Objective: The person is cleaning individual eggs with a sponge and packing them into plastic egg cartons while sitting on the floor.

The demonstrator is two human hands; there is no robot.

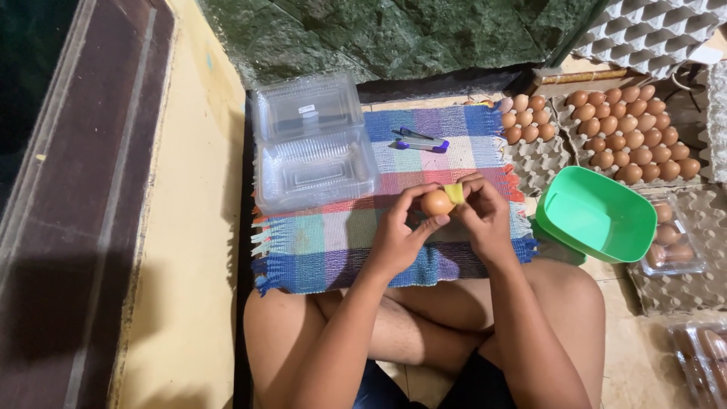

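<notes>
Egg (436,203): one brown egg, smooth and evenly coloured, held above a woven checked mat (333,242) in front of the seated person's crossed legs. Its long axis lies roughly level, left to right across the view; which end is the blunt one cannot be told. The left hand (397,238) is partly closed, thumb and fingers cupped around the egg's left side and underside. The right hand (485,220) is closed on a small yellow cloth (454,192) pressed against the egg's upper right side. On the mat, beyond the hands, lie a blue-handled tool (420,142) and an open clear plastic clamshell box (312,144) at the left edge. A green plastic basin (598,216) stands just right of the right hand. Grey pulp egg trays (628,129) filled with brown eggs sit further right, well apart from the hands. Nothing blocks the view of the egg except the fingers and the cloth.
</notes>
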